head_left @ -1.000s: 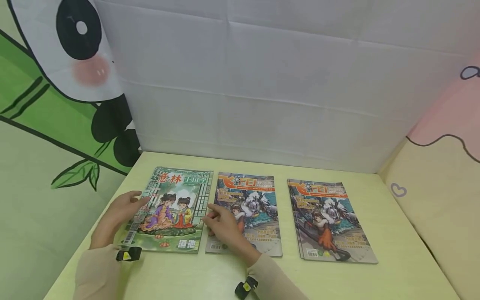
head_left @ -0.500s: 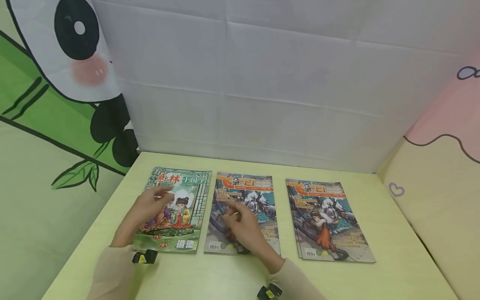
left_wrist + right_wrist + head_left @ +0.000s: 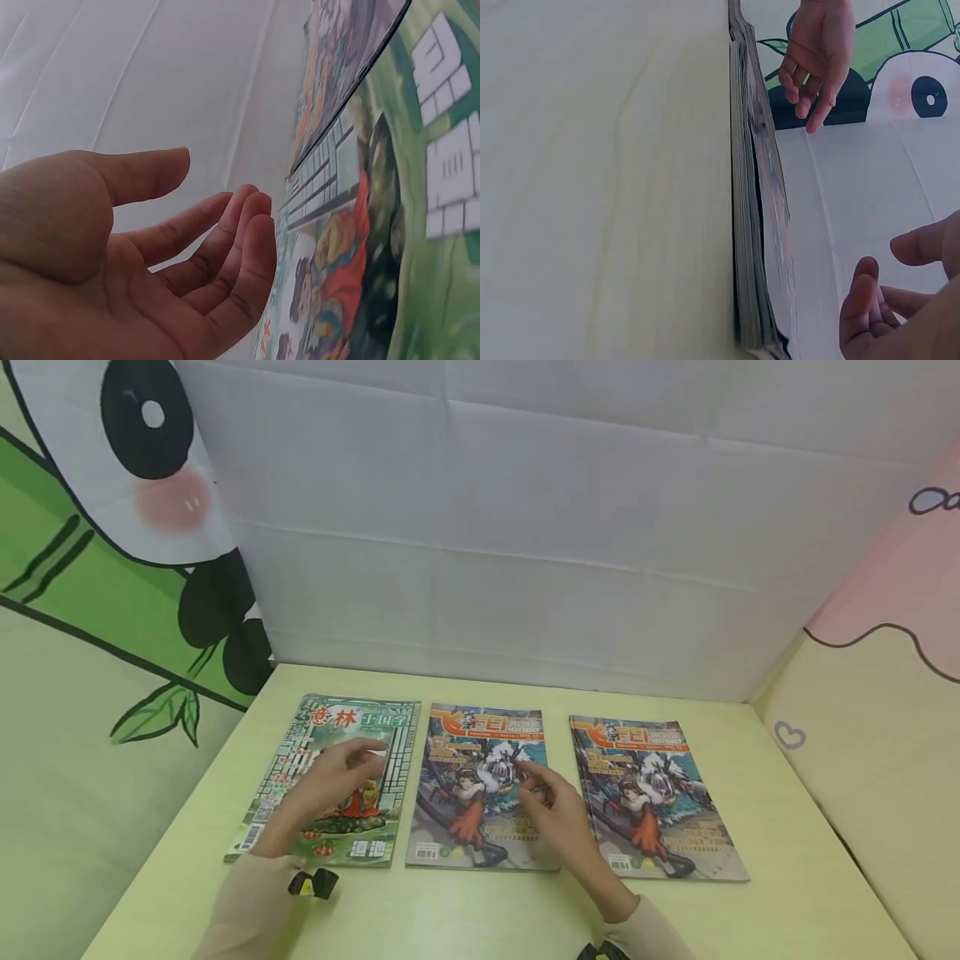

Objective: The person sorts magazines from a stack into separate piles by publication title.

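Observation:
A green magazine (image 3: 375,831) with two cartoon children on its cover lies on the left of the table. My left hand (image 3: 326,789) hovers over it; the left wrist view shows the thumb apart from loosely bent fingers (image 3: 255,247), with nothing between them. In the middle lies a grey and teal magazine (image 3: 468,785) with an orange title band. Over its right edge is my right hand (image 3: 562,818), holding nothing, thumb and fingers apart in the right wrist view. A magazine with the same cover (image 3: 656,802) lies farther right.
The pale yellow table (image 3: 450,914) reaches back to a white cloth wall (image 3: 525,568). A green panel with cartoon drawings (image 3: 75,735) borders the left, and a cream and pink panel (image 3: 885,735) the right. Page edges (image 3: 750,225) show in the right wrist view.
Both hands have moved to the right: the left from the green magazine's left edge to over its cover, the right from that magazine's right edge across the middle one. The magazines stay in place.

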Demonstrator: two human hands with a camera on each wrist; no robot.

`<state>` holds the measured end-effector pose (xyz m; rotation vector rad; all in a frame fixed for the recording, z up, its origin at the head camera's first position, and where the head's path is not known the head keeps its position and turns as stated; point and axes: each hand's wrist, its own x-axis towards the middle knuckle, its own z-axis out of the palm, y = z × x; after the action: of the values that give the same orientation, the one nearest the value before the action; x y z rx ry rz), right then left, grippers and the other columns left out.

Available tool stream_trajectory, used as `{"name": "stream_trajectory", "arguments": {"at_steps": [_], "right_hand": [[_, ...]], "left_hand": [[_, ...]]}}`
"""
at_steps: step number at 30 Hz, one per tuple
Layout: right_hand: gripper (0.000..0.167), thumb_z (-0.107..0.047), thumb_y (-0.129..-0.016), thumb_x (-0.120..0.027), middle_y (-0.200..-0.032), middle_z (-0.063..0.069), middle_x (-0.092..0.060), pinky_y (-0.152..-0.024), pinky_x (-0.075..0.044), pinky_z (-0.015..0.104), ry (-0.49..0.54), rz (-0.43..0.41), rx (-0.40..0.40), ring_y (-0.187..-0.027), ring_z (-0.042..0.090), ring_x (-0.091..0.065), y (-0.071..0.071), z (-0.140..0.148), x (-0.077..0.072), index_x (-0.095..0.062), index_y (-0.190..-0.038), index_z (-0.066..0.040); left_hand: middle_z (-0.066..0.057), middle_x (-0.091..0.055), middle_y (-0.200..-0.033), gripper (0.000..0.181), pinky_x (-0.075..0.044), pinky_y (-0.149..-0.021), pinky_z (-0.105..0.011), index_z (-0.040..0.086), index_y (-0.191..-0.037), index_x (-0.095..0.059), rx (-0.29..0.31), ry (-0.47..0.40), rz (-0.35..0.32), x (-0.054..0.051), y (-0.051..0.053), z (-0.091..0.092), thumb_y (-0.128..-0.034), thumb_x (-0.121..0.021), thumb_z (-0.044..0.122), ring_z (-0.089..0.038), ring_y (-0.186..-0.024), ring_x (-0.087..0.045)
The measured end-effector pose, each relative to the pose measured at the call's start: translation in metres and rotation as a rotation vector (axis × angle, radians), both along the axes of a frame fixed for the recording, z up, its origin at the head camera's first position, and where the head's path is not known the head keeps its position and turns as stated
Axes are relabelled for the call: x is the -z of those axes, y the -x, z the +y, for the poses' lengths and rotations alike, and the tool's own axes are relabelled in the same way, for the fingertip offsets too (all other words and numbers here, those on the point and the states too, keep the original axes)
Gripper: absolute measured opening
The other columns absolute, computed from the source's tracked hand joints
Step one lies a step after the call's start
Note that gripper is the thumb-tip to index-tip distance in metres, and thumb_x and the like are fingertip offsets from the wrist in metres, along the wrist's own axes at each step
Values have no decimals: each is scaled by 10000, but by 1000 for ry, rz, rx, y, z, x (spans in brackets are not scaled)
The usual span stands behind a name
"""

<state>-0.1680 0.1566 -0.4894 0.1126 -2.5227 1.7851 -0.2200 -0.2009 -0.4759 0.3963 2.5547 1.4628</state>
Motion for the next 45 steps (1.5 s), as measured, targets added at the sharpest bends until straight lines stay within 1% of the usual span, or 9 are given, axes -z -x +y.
{"name": "stream_trajectory", "arguments": {"at_steps": [8, 13, 16, 21, 23, 26, 31, 37, 45], "right_hand": [[442, 1, -1062, -702, -1111, 154, -706, -635, -505, 243, 16, -8, 36, -812, 164, -647, 0, 21, -2, -640, -1497, 54], [449, -21, -1075, -703, -1128, 162, -701, -631, -504, 252, 15, -24, 55, -839, 242, -666, 7, 29, 2, -633, -1515, 39], [462, -38, -1078, -708, -1135, 159, -697, -636, -518, 261, 12, -33, 62, -854, 271, -672, 11, 32, 4, -625, -1527, 33], [466, -46, -1072, -711, -1133, 164, -707, -644, -550, 277, -21, -40, 65, -878, 246, -678, 15, 38, 9, -616, -1512, 78], [463, -49, -1072, -709, -1135, 168, -706, -643, -554, 294, -39, -58, 58, -900, 256, -687, 16, 40, 10, -617, -1505, 86], [462, -57, -1074, -709, -1140, 173, -706, -635, -553, 303, -74, -92, 44, -917, 265, -704, 18, 44, 10, -617, -1501, 93], [482, -91, -1090, -700, -1191, 181, -691, -588, -507, 288, -102, -150, 18, -807, 221, -659, 19, 51, 8, -596, -1522, 94], [489, -111, -1085, -705, -1164, 166, -699, -519, -447, 273, -120, -176, -24, -675, 186, -600, 21, 55, 12, -600, -1500, 124], [456, -105, -1101, -679, -1212, 172, -715, -516, -461, 298, -151, -203, -69, -680, 196, -635, 20, 55, 15, -614, -1492, 122]], "left_hand": [[-223, -734, -1283, 460, -609, -812, -430, -63, -1513, -605, 42, 31, -28, 0, 4, 24, -1149, -627, 218, -319, -1079, -723], [-231, -724, -1275, 445, -652, -870, -455, -62, -1496, -617, 38, 9, -55, -1, 5, 36, -1143, -638, 208, -328, -1096, -731], [-224, -720, -1277, 443, -654, -892, -471, -51, -1500, -617, 17, -4, -80, -1, 6, 41, -1143, -638, 211, -312, -1087, -731], [-235, -734, -1234, 450, -648, -849, -454, -106, -1484, -600, 30, -21, -107, 2, 8, 46, -1135, -631, 177, -298, -1033, -732], [-236, -739, -1221, 453, -642, -813, -438, -125, -1472, -600, 38, -13, -108, 4, 8, 47, -1126, -636, 166, -291, -991, -731], [-235, -742, -1261, 459, -640, -837, -453, -117, -1466, -616, 39, 34, -100, 8, 8, 48, -1119, -645, 182, -304, -1018, -737], [-281, -735, -1311, 469, -633, -969, -537, -137, -1445, -629, 52, 99, -64, 11, 5, 51, -1126, -644, 207, -398, -1139, -740], [-318, -725, -1323, 469, -611, -1026, -570, -177, -1414, -628, 65, 127, -62, 11, 3, 52, -1128, -642, 195, -461, -1202, -721], [-239, -783, -1208, 391, -659, -855, -456, -152, -1351, -693, 103, 119, -120, 14, 5, 51, -1118, -644, 158, -263, -937, -766]]}}
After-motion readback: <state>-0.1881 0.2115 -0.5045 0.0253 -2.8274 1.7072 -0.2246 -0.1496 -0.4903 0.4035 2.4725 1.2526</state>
